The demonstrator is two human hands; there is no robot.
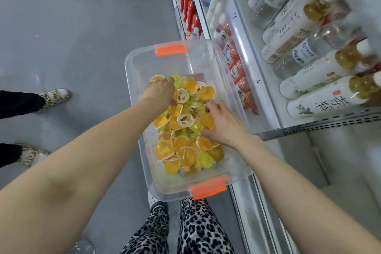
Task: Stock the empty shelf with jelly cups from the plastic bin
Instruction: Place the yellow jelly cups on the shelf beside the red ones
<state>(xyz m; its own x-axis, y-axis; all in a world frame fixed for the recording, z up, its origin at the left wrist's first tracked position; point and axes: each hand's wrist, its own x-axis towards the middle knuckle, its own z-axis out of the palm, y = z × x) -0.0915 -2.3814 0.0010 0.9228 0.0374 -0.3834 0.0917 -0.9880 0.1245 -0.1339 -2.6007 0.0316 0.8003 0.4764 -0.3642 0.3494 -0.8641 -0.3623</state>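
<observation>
Orange, yellow and green jelly cups (186, 155) lie heaped in a clear plastic bin (142, 64) with an orange latch (171, 50) at each end. The left hand (159, 93) is at the far left of the heap, fingers curled down around cups. The right hand (223, 125) is at the heap's right side, fingers bent over an orange cup, grasping it. The bin sits just beside the shelving, above the person's leopard-print trousers (202, 229). To its right, a bare white shelf (346, 167) lies under a shelf of bottles (321, 99). On the grey floor (82, 27) at left stand someone's slippered feet (54, 97).
</observation>
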